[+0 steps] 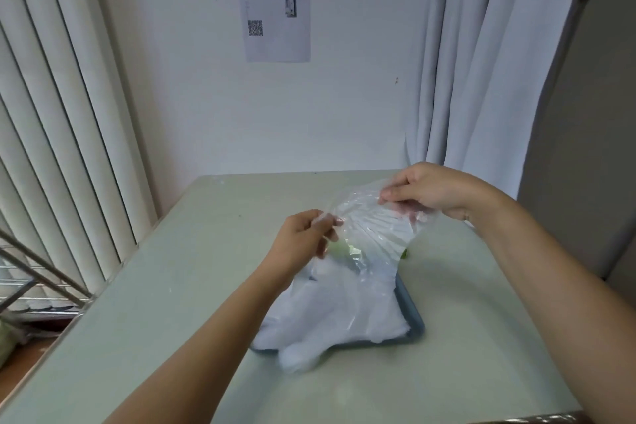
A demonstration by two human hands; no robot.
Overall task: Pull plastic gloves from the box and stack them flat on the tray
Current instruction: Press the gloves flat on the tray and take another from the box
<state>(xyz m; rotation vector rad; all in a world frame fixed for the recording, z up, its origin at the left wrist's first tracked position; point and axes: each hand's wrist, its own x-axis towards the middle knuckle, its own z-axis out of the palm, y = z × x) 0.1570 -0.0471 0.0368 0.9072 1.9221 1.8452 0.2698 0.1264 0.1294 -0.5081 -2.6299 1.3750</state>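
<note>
Head view: both hands are raised over the bench [165, 286] with a clear plastic glove [373, 229] stretched between them. The left hand [301, 241] has its fingers [323, 222] curled, pinching one crumpled edge. The right hand [430, 189] pinches the opposite edge. Below, a pile of gloves [344, 310] lies on the blue tray [414, 315], spilling over its near rim.

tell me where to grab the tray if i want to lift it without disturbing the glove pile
Probably the right rim of the tray, coming in from the right side. That edge is bare and raised, while the glove pile hides the left rim and spills over the near edge.
</note>
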